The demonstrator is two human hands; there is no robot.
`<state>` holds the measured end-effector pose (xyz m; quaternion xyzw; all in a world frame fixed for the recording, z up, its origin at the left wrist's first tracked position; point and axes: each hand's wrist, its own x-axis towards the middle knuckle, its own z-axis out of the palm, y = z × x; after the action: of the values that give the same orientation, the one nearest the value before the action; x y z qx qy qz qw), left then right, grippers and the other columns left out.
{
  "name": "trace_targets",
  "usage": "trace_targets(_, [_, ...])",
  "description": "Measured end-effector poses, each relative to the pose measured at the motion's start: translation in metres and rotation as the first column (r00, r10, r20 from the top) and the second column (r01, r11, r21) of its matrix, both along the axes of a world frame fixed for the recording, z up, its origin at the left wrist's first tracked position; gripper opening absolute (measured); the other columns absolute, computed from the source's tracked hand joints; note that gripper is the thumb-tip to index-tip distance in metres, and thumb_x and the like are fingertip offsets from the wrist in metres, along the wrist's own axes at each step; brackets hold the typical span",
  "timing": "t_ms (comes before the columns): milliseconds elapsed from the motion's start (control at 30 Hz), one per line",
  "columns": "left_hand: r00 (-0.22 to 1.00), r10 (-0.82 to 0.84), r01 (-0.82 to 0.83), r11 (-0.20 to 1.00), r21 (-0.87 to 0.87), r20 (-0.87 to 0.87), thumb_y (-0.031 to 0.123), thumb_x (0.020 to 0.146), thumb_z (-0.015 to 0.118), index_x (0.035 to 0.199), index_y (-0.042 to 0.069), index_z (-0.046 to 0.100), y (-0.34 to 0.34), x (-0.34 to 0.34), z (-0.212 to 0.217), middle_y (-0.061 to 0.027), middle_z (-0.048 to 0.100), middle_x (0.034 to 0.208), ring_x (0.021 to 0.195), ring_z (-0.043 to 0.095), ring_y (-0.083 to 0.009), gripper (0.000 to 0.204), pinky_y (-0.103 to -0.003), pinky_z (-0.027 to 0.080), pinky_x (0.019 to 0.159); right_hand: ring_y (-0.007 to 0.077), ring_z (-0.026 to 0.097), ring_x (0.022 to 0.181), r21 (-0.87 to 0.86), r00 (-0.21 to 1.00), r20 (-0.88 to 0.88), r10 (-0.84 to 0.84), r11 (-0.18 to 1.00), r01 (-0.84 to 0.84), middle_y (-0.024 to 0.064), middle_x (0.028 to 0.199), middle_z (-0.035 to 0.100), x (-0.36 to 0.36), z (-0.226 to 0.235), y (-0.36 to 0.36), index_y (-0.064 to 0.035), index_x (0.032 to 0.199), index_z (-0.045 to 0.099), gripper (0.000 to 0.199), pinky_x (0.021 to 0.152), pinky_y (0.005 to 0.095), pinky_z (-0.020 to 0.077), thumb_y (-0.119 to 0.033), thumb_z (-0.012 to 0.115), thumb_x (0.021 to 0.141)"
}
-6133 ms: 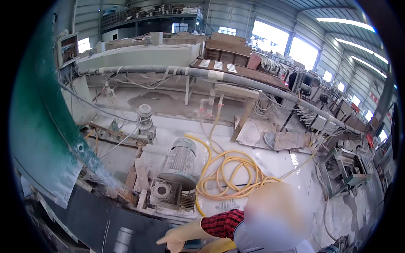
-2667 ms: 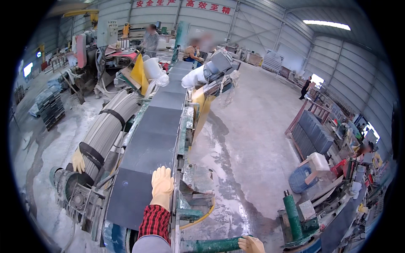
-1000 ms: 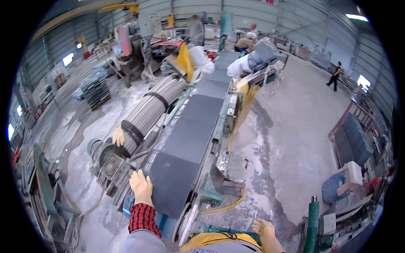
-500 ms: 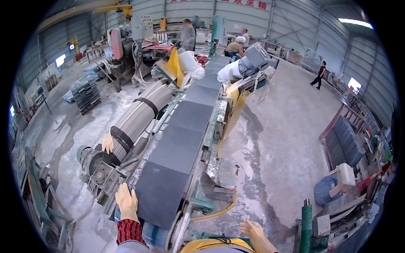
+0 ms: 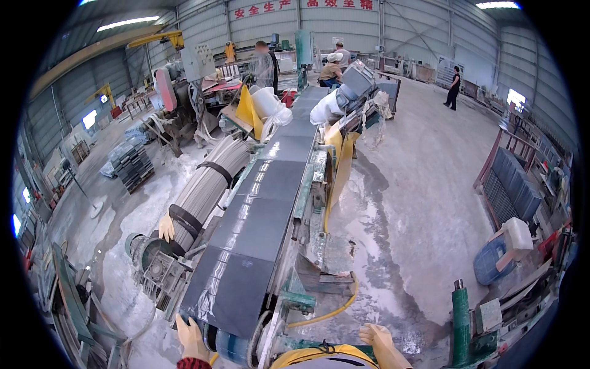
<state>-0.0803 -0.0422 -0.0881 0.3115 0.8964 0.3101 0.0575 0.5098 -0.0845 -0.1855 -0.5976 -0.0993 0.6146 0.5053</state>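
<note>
Left hand (image 5: 190, 338), gloved, lies flat and open on the near-left corner of the dark slab (image 5: 230, 295), gripping nothing. Right hand (image 5: 380, 339), gloved, hangs open and empty beside the conveyor (image 5: 307, 203). More slabs run toward the far end.

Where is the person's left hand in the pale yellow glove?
In the head view, the left hand sits low and left, at the near end of the dark grey stone slab on the conveyor.

conveyor belt (image 5: 307, 203); dark grey stone slabs (image 5: 255, 227) lying flat end to end; wet
</note>
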Motion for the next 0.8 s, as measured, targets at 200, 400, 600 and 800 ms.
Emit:
trace_targets(200, [0.561, 0.066, -0.446, 0.864, 0.234, 0.826, 0.027, 0.102, 0.058, 0.154, 0.003, 0.043, 0.0, 0.066, 0.009, -0.0156, 0.06, 0.134, 0.122, 0.061, -0.023, 0.059, -0.031, 0.053, 0.09, 0.0285, 0.075, 0.092, -0.077, 0.995, 0.025, 0.101, 0.992, -0.099, 0.0205, 0.113, 0.074, -0.007, 0.012, 0.003, 0.0033, 0.128, 0.062, 0.038, 0.081, 0.0352, 0.0633, -0.025, 0.063, 0.103])
trace_targets(400, [0.309, -0.129, -0.4, 0.881, 0.251, 0.942, 0.028, 0.098, 0.065, 0.139, 0.015, 0.051, 0.003, 0.054, -0.009, 0.0038, 0.053, 0.084, 0.064, 0.049, -0.0078, 0.045, -0.027, 0.038, 0.054, 0.028, 0.075, 0.096, -0.035, 0.977, 0.028, 0.209, 0.977, -0.208, 0.0204, 0.115, 0.074, -0.026, 0.031, 0.015, 0.0036, 0.129, 0.063, 0.038, 0.082, 0.0344, 0.0631, -0.025, 0.06, 0.104])
trace_targets(600, [0.165, -0.009, -0.563, 0.82, 0.102, 0.986, 0.032, 0.099, 0.063, 0.093, 0.019, 0.063, 0.015, 0.049, 0.004, 0.004, 0.044, 0.054, 0.044, 0.045, -0.0149, 0.015, -0.03, 0.034, 0.041, 0.0277, 0.076, 0.093, 0.0, 0.981, 0.012, 0.191, 0.982, -0.191, 0.0196, 0.113, 0.075, -0.024, 0.017, 0.008, 0.0036, 0.128, 0.064, 0.036, 0.081, 0.0342, 0.0633, -0.023, 0.059, 0.105])
trace_targets(800, [0.213, -0.276, -0.637, 0.688, 0.347, 0.937, 0.044, 0.098, 0.066, 0.101, 0.009, 0.066, 0.011, 0.083, 0.079, -0.0028, 0.064, 0.084, 0.073, 0.061, -0.0183, 0.035, -0.034, 0.051, 0.066, 0.032, 0.075, 0.09, -0.007, 0.992, -0.011, 0.123, 0.992, -0.123, 0.0225, 0.111, 0.075, -0.016, 0.022, -0.002, 0.0039, 0.122, 0.066, 0.034, 0.077, 0.0376, 0.0634, -0.023, 0.063, 0.102])
